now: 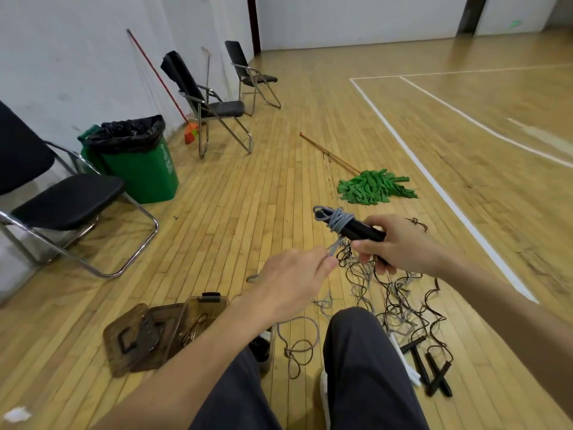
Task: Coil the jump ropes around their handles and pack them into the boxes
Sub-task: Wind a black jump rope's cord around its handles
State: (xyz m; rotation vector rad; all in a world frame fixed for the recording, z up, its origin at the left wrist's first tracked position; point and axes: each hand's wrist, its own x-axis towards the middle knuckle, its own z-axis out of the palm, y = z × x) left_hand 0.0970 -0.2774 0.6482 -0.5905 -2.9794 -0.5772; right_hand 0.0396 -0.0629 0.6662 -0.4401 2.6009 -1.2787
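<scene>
The right hand (403, 243) is gripping a pair of black handles (362, 229), fingers curled round the near end, and is holding them in the air above the wooden floor (217, 212), tilted so the far end is pointing up and to the left. The grey rope (339, 220) is sitting in several tight turns around that far end, with a small loop sticking out past the tip. A single strand is running down from the coil to the left hand (291, 280), which is pinching it between thumb and fingertips just below and to the left of the handles. The two hands are lying close together without touching.

The rest of the grey rope is trailing down in loops on the floor between the person's knees. A tangle of dark ropes (400, 302) is lying under the right hand, and more black handles, the spare handles (434, 370), are resting on the floor by the right leg. The brown boxes (198, 308) are sitting open on the floor under the left forearm, well apart from the coil
</scene>
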